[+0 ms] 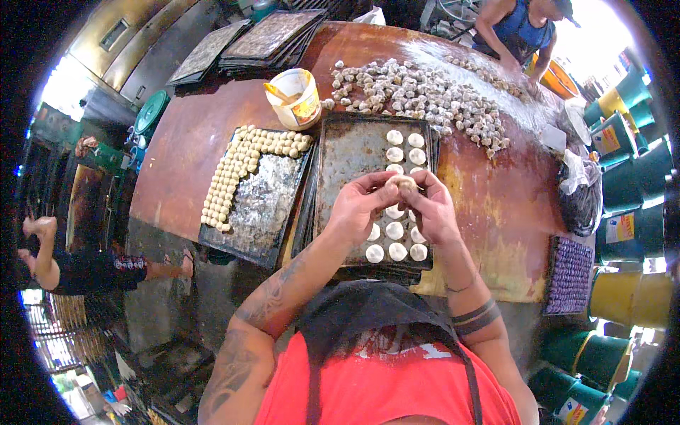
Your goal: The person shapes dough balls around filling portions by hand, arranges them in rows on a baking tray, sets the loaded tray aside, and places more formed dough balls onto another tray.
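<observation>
My left hand point(359, 207) and my right hand point(434, 209) meet over a dark baking tray point(347, 152), closed on a small piece of dough point(402, 182) that both pinch between thumbs and fingers. The dough looks pale with a brownish middle. Below it on the tray lie rows of flat white dough rounds point(397, 251), filling the right side; my hands hide some of them. To the left, another tray point(262, 205) bears many small tan balls point(228, 177) packed along its far and left sides.
A white and yellow bucket point(297, 106) with a spatula-like tool stands behind the trays. Floured brownish lumps point(425, 92) cover the far table, where a person point(520, 35) works. Stacked trays point(273, 35) lie far left. A purple-filled tray point(569, 276) and green bins point(634, 234) are right. Another person point(99, 273) is left.
</observation>
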A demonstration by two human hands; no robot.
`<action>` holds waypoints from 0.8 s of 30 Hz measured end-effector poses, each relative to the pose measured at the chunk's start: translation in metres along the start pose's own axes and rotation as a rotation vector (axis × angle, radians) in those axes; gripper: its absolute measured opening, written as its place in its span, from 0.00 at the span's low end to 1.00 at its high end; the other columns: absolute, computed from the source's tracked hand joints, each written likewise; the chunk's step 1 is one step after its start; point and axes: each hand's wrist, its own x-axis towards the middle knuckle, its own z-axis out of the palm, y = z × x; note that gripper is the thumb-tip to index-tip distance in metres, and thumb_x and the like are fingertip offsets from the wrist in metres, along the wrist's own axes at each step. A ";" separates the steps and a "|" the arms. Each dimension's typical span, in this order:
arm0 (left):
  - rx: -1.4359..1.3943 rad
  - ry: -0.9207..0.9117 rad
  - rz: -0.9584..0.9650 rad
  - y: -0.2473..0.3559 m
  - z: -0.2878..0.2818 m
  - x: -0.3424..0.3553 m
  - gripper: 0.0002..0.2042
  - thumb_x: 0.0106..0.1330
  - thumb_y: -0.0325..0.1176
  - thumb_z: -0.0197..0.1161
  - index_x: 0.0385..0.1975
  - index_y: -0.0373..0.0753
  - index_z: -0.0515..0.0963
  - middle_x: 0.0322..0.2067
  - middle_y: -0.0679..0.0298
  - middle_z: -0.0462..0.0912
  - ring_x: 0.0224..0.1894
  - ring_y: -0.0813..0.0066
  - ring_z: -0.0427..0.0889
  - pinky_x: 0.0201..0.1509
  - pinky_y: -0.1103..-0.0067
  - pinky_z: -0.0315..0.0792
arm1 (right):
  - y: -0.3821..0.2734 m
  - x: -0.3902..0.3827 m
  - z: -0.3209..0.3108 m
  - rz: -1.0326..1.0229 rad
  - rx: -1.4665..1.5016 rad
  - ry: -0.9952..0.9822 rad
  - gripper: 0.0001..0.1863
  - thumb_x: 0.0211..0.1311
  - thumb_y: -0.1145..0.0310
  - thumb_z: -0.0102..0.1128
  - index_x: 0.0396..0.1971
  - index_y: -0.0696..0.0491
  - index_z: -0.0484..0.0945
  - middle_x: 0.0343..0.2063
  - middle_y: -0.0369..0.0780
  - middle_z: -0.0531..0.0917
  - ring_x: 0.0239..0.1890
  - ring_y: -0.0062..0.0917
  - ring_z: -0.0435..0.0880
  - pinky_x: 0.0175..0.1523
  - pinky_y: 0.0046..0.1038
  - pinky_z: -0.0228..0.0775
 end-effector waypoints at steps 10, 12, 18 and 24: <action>0.243 0.176 0.244 -0.001 0.016 -0.001 0.12 0.72 0.27 0.66 0.53 0.32 0.79 0.46 0.61 0.83 0.50 0.71 0.84 0.55 0.77 0.82 | -0.028 0.002 0.041 -0.541 -0.694 0.453 0.08 0.65 0.72 0.67 0.43 0.52 0.87 0.44 0.40 0.83 0.47 0.33 0.83 0.55 0.34 0.76; -0.139 0.134 0.029 0.009 0.009 0.005 0.17 0.72 0.28 0.68 0.57 0.32 0.76 0.48 0.59 0.83 0.48 0.72 0.85 0.53 0.76 0.82 | -0.025 -0.002 0.038 -0.521 -0.664 0.399 0.13 0.64 0.72 0.69 0.48 0.50 0.87 0.50 0.43 0.84 0.55 0.43 0.82 0.60 0.37 0.75; 0.037 -0.045 -0.151 0.028 -0.003 -0.003 0.20 0.65 0.24 0.72 0.55 0.31 0.77 0.46 0.58 0.85 0.44 0.69 0.87 0.48 0.73 0.83 | -0.040 0.006 0.031 -0.599 -0.815 0.075 0.17 0.52 0.71 0.78 0.42 0.50 0.84 0.58 0.42 0.85 0.72 0.45 0.72 0.71 0.45 0.67; -0.236 -0.247 -0.324 -0.005 -0.010 -0.002 0.21 0.63 0.31 0.75 0.55 0.34 0.77 0.49 0.61 0.84 0.53 0.70 0.83 0.61 0.69 0.76 | -0.022 0.016 0.021 -0.701 -0.704 -0.123 0.15 0.48 0.78 0.76 0.33 0.53 0.76 0.43 0.40 0.88 0.50 0.39 0.86 0.55 0.39 0.77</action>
